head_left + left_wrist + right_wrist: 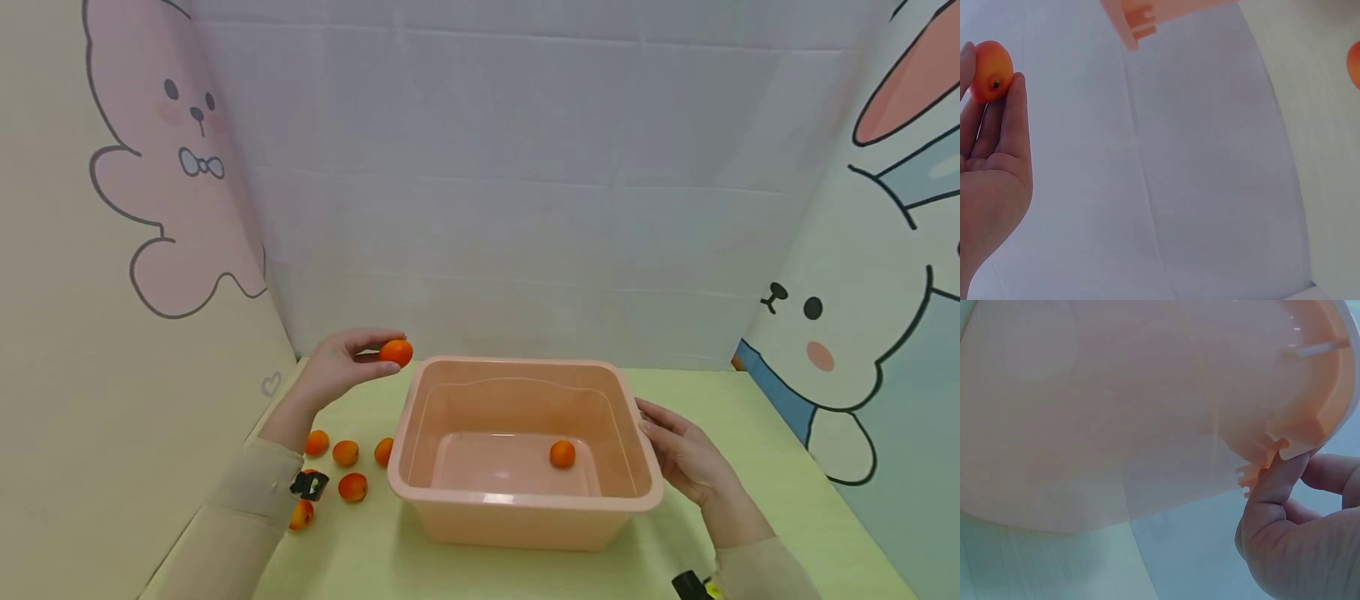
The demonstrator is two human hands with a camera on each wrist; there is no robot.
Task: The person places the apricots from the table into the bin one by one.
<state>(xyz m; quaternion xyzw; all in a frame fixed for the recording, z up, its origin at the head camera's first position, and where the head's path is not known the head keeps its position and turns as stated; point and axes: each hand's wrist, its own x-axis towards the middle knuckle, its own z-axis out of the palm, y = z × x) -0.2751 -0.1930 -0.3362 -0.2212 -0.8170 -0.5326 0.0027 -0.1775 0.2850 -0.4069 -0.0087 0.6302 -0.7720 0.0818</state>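
Head view. Your left hand pinches one orange fruit at the fingertips, raised beside the far left corner of the pink tub. One fruit lies on the tub floor; five loose fruits lie on the green table left of the tub. Your right hand rests against the tub's right rim, fingers relaxed. Step in hand, by judgement: carrying a fruit over to the tub. The next move calls for bringing it over the rim before you let go.

Left wrist view. Fruit held between thumb and fingertips; palm otherwise spread.

Right wrist view. Your thumb presses under the tub's rim lip, the other fingers loosely curled behind.
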